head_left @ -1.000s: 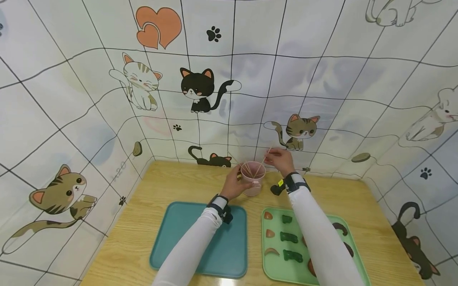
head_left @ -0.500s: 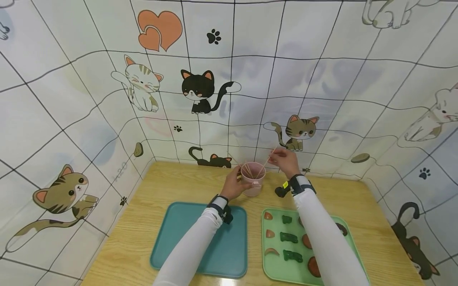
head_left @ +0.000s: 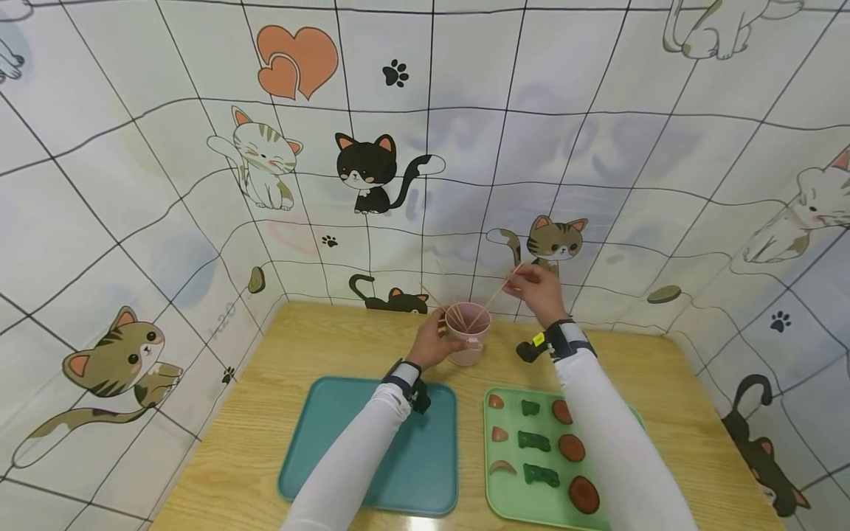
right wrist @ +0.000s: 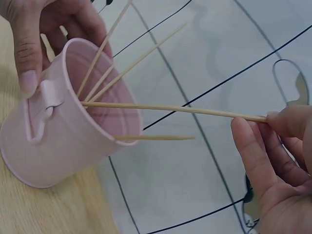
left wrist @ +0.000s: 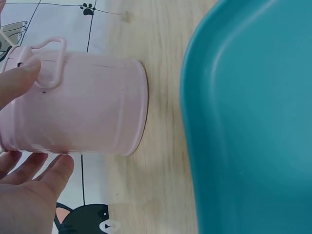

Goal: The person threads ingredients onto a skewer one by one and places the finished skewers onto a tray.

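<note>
A pink metal bucket (head_left: 468,352) with a small side handle stands at the back of the table, holding several thin wooden skewers. My left hand (head_left: 433,341) grips it near the rim, thumb by the handle and fingers round the far side, as the left wrist view also shows. With thumb and fingertips, my right hand (head_left: 539,293) pinches the upper end of one wooden skewer (right wrist: 170,108). That skewer slants up to the right, its lower end still inside the bucket's mouth. Other skewers (right wrist: 141,56) lean against the rim.
A blue-green tray (head_left: 319,442) lies at the front left of the wooden table (head_left: 232,457). On the right, partly under my right arm, a green tray (head_left: 494,509) bears rows of green pieces (head_left: 541,474), brown discs (head_left: 584,494) and small orange pieces (head_left: 499,434). A cat-print sheet (head_left: 465,147) hangs behind.
My right hand has moved right and slightly up, drawing the pinched skewer farther out of the bucket. The left hand keeps its grip on the bucket.
</note>
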